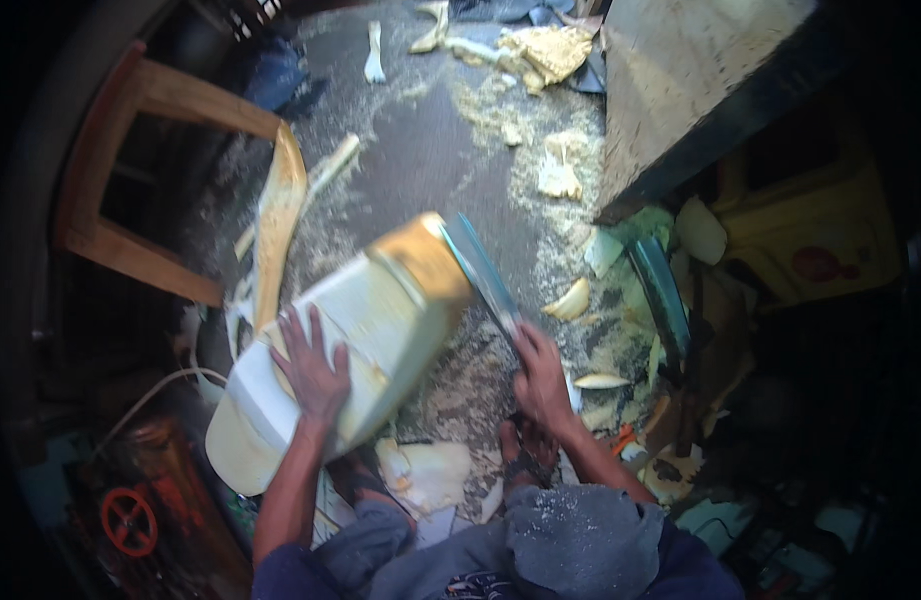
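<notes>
A long block of pale foam, shaped like a motorcycle seat [391,300], lies slanted over the floor in front of me, its yellow-brown end pointing away. My left hand [316,368] rests on its near left part with fingers spread. In my right hand [543,385] is the handle of a long, thin-bladed knife [484,272]. The blade points up and to the left, beside the yellow-brown end of the foam. Motion smears the blade and that end, so I cannot tell whether they touch.
Foam scraps [566,165] and crumbs litter the dark floor [411,150]. At left stand a wooden frame [161,255] and a curved foam strip [278,215]; below them is a rusty machine with a red handwheel [129,522]. A large board [671,90] and a yellow plastic object [821,215] are at right.
</notes>
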